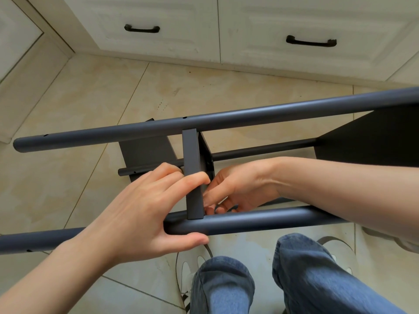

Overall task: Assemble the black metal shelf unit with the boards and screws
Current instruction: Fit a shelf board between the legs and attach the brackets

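You are holding the shelf frame (217, 123) on its side across the middle of the frame, above the tiled floor (79, 109). Your left hand (145, 207) is gripping the near tube (249, 219) in the lower centre, thumb under it and fingers going over the edge of the middle board (192, 175); I think you are doing this to keep the board steady against the tube while the joint is being fastened. Your right hand (235, 189) is working just on the right of the same board, fingers curled together close to the corner; it seems to be pinching something small, maybe a screw, but I cannot tell, because the fingers are hiding it. The two hands are nearly touching at the board. A second board (367, 141) is already sitting between the tubes at the right edge, so in my judgement the assembly is partly done. At the top, white cabinet drawers (317, 23) with dark handles are showing. No brand, label or writing is readable anywhere
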{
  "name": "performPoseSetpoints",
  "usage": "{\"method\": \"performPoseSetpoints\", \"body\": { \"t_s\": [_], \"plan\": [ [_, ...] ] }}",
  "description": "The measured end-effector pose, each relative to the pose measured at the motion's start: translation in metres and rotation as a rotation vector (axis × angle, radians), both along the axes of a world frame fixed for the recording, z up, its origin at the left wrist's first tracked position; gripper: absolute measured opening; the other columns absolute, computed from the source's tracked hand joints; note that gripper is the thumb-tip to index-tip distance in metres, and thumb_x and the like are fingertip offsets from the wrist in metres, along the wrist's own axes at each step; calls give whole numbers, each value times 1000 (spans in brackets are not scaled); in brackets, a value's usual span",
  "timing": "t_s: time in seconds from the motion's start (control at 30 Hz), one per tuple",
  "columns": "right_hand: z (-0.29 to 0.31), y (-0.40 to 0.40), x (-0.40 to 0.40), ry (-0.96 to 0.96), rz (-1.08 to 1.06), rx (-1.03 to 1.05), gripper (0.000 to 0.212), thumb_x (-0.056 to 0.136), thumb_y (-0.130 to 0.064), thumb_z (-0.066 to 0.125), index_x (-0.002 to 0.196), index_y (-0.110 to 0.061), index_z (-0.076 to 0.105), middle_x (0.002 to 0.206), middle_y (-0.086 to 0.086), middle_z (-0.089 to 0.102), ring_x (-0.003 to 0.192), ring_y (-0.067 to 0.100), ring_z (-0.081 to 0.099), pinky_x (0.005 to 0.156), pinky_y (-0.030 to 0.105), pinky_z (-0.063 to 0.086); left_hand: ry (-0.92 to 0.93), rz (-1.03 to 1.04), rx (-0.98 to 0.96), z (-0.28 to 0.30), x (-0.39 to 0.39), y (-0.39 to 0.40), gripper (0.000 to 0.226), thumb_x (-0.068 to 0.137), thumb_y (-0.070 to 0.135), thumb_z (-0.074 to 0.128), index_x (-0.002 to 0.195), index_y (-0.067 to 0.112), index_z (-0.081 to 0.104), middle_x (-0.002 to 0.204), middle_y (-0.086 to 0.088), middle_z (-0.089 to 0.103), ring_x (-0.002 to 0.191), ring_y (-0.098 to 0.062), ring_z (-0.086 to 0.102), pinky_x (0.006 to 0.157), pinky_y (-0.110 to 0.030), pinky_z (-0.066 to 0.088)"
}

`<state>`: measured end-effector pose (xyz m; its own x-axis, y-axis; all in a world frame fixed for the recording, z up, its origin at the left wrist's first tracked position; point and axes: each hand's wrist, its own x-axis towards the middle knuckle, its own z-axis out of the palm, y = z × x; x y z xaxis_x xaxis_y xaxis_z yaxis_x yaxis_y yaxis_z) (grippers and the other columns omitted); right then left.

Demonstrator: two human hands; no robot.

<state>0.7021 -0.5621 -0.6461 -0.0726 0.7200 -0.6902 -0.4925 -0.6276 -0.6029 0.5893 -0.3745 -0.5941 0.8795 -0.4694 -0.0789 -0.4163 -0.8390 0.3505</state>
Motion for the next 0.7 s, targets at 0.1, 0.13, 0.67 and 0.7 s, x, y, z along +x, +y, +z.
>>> {"method": "performPoseSetpoints", "body": {
  "t_s": [0.1,0.13,0.67,0.7],
  "plan": [
    [1,2,0,-7,-10,-34,19,94,-23,61,78,-15,67,79,0,64,70,10,58,79,28,48,-4,1,-7,0,2,0,76,81,73,58,139,24,48,100,22,37,95,-4,39,73,-21,38],
    [2,2,0,9,-26,-28,19,94,-22,60,79,-15,68,80,1,65,70,11,58,79,28,48,-4,0,-9,0,2,0,76,81,73,58,139,24,48,100,22,36,95,-4,39,73,-21,38],
    [0,0,1,5,12,41,19,93,-18,61,76,-16,71,80,0,66,75,11,61,83,30,49,5,10,11,1,1,-1,77,81,73,58,138,23,49,99,21,36,93,-5,39,73,-19,36],
    [0,1,1,-5,17,25,18,93,-20,62,78,-16,70,80,1,66,75,11,60,83,30,50,5,10,11,1,1,-1,77,81,73,57,138,23,49,99,21,36,93,-5,39,72,-19,36]
  ]
}}
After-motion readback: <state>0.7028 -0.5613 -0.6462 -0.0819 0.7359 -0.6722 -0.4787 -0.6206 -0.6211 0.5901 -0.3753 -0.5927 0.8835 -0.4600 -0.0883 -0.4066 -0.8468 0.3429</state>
